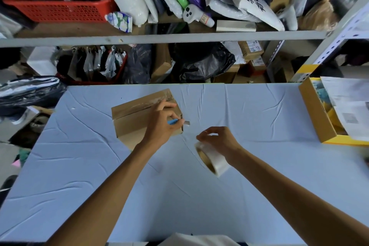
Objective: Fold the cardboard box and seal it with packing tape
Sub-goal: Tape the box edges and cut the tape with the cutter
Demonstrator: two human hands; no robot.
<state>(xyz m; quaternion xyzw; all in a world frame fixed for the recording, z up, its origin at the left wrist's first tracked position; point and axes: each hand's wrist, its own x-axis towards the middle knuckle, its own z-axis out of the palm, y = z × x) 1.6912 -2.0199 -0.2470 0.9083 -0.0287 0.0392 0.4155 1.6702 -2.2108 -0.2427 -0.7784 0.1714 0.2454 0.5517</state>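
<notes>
A brown cardboard box [135, 118] lies on the light blue cloth of the table [239, 110], its flaps closed and clear tape shining along the top seam. My left hand [163, 124] rests on the box's right end and grips a blue-handled cutter [173, 121], whose blade sticks out past the box edge. To the right, my right hand [217, 140] holds a roll of clear packing tape [211, 160] just above the cloth. A faint strip of tape seems to stretch from the roll toward the box.
An open yellow-and-brown box [319, 118] with papers sits at the table's right edge. Behind the table, metal shelves [159, 37] hold bags, boxes and a red basket [60, 9]. Black bags [26, 92] lie at the left.
</notes>
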